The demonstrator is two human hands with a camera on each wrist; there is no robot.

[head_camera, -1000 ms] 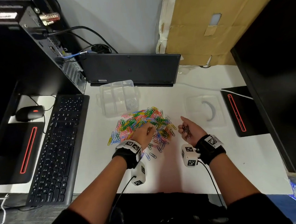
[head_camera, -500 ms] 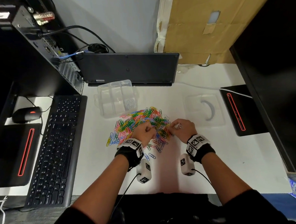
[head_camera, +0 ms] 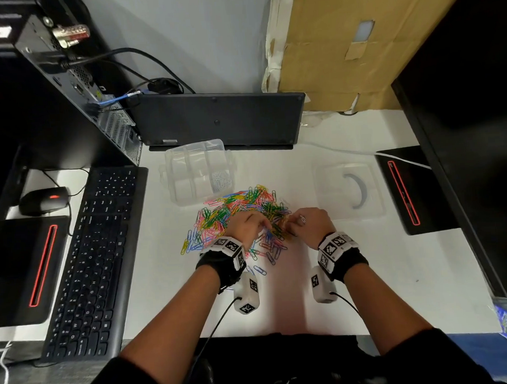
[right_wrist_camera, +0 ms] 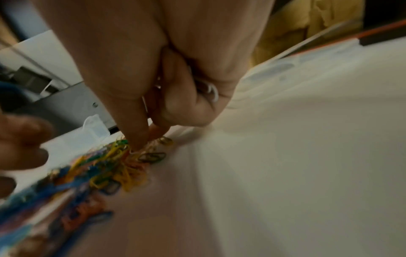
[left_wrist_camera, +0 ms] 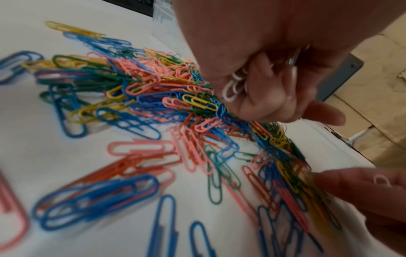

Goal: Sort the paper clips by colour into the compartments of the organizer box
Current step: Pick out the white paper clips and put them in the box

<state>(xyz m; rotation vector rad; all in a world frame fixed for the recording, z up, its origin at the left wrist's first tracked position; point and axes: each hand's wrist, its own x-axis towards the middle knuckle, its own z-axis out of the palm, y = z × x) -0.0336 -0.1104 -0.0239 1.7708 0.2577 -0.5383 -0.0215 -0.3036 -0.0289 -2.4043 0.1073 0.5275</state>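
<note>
Gripping white clips (left_wrist_camera: pixel 233 87) in curled fingers, the left hand (head_camera: pixel 246 227) hovers over the pile (head_camera: pixel 235 210) — the right hand (head_camera: pixel 309 222), also clutching white clips, pinches into it; the box (head_camera: pixel 198 171) sits just behind.

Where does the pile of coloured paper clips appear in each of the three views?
Head: the pile of coloured paper clips lies mid-frame, just beyond both hands.
Left wrist: it fills the left and centre.
Right wrist: blurred, at lower left.
Shared landmark: the clear organizer box, beyond the pile.
</note>
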